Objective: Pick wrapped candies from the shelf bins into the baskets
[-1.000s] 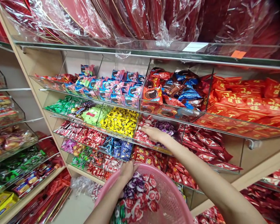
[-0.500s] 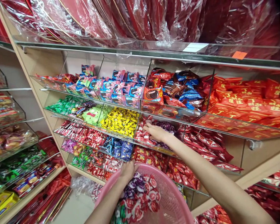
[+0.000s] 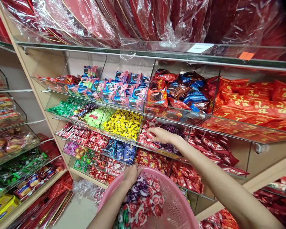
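Note:
My left hand (image 3: 130, 174) is closed on the near rim of a pink plastic basket (image 3: 178, 203), which holds a heap of red, white and purple wrapped candies (image 3: 143, 200). My right hand (image 3: 162, 135) reaches into a clear shelf bin (image 3: 157, 152) of the same red-and-white and purple candies (image 3: 146, 136). Its fingers are curled down among the wrappers; whether they grip any is hidden.
Clear acrylic bins run along the shelves: yellow candies (image 3: 124, 122), green packets (image 3: 66, 106), blue cookie packs (image 3: 124, 87), red packets (image 3: 250, 101). A glass shelf (image 3: 157, 51) above carries red goods wrapped in plastic. More bins stand at the left (image 3: 7, 111).
My right hand has shifted a little right and deeper into the candy bin, with its fingers curling. The left hand and basket have stayed put.

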Action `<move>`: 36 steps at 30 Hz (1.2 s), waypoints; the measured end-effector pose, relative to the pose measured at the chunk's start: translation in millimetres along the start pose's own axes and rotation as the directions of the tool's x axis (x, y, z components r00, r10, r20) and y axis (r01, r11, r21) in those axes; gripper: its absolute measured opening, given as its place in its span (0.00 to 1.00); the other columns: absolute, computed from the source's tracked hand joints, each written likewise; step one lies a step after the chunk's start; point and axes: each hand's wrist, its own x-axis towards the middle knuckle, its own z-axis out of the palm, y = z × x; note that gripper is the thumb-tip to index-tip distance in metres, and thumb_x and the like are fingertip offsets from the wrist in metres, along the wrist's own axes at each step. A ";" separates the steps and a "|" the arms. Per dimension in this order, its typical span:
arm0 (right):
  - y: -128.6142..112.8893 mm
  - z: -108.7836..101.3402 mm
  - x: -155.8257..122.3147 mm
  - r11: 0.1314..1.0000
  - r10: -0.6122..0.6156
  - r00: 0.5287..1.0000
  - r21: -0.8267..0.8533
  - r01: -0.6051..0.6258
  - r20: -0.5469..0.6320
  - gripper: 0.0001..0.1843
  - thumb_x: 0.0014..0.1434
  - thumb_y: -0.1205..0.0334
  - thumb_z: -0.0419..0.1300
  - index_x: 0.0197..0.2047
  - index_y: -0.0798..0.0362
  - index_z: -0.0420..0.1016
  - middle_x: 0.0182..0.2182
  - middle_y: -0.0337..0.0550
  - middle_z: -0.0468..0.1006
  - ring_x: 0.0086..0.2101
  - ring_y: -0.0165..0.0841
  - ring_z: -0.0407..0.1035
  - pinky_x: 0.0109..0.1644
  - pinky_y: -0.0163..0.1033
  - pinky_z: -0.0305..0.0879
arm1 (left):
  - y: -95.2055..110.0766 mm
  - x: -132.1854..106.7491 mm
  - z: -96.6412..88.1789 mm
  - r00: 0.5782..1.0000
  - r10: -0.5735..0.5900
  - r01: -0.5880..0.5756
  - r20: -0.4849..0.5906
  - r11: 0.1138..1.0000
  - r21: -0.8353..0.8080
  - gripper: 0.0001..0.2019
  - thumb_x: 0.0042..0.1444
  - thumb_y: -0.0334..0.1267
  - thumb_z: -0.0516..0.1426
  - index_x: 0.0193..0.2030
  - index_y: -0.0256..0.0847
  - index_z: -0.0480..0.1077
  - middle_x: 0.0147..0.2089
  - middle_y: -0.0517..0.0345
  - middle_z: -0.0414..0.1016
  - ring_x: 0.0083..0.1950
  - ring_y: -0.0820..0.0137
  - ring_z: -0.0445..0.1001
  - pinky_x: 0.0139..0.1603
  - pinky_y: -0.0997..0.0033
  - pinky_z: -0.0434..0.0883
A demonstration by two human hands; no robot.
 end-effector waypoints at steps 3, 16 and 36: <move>-2.6 0.8 2.9 0.999 0.028 0.999 0.042 -0.029 0.024 0.16 0.49 0.63 0.59 0.41 0.54 0.63 0.32 0.40 0.72 0.30 0.29 0.65 0.32 0.31 0.56 | -0.1 -0.1 0.4 1.000 -0.004 0.004 0.004 1.000 0.009 0.24 0.57 0.55 0.39 0.44 0.41 0.66 0.39 0.49 0.76 0.43 0.62 0.73 0.43 0.65 0.64; -15.7 -0.9 2.1 0.982 0.075 0.994 -0.180 -0.059 0.079 0.16 0.51 0.61 0.56 0.44 0.51 0.60 0.36 0.45 0.73 0.34 0.35 0.68 0.29 0.32 0.52 | -0.3 0.7 1.8 1.000 -0.003 0.003 0.001 1.000 0.011 0.24 0.57 0.56 0.40 0.43 0.41 0.66 0.38 0.50 0.76 0.41 0.63 0.74 0.42 0.66 0.64; -7.5 -4.3 -17.3 0.974 0.023 0.986 0.227 0.015 -0.167 0.16 0.56 0.55 0.54 0.45 0.52 0.60 0.33 0.38 0.70 0.29 0.29 0.63 0.35 0.33 0.56 | 2.5 -2.0 -7.1 0.999 0.000 0.001 0.039 1.000 -0.029 0.24 0.58 0.53 0.39 0.43 0.40 0.67 0.39 0.50 0.76 0.41 0.63 0.74 0.39 0.69 0.65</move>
